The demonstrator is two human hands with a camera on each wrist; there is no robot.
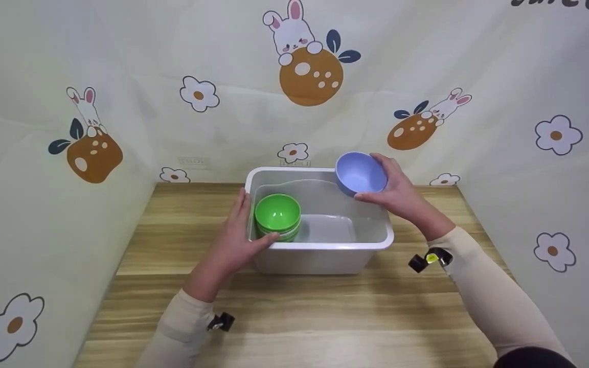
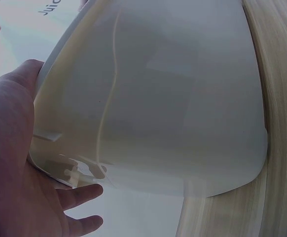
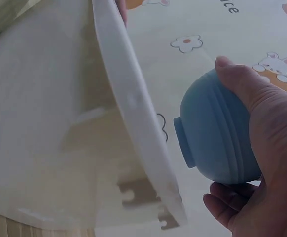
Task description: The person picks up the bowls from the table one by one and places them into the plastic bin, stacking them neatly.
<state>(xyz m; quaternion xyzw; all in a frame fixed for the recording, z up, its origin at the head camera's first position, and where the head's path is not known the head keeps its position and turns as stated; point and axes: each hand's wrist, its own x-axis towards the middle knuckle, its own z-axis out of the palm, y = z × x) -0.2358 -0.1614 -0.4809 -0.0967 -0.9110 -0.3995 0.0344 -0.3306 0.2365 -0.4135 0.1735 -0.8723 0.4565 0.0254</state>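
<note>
My right hand (image 1: 402,191) holds a blue bowl (image 1: 360,174) over the back right of a white plastic bin (image 1: 320,260). Thumb and fingers lie on opposite sides of the bowl, its inside facing the head camera. Ridges or rims ring the blue bowl (image 3: 207,133) in the right wrist view; I cannot tell whether others nest in it. Green bowls (image 1: 277,212) stand stacked inside the bin's left end. My left hand (image 1: 230,237) rests at the front left corner, thumb over the front rim and fairly straight fingers (image 2: 82,197) along the left side.
The bin stands on a wood-grain table (image 1: 325,322). Close behind it hangs a pale patterned cloth (image 1: 233,133) with rabbits, oranges and flowers, which also covers both sides. Small dark cameras (image 1: 221,322) sit on both wrists.
</note>
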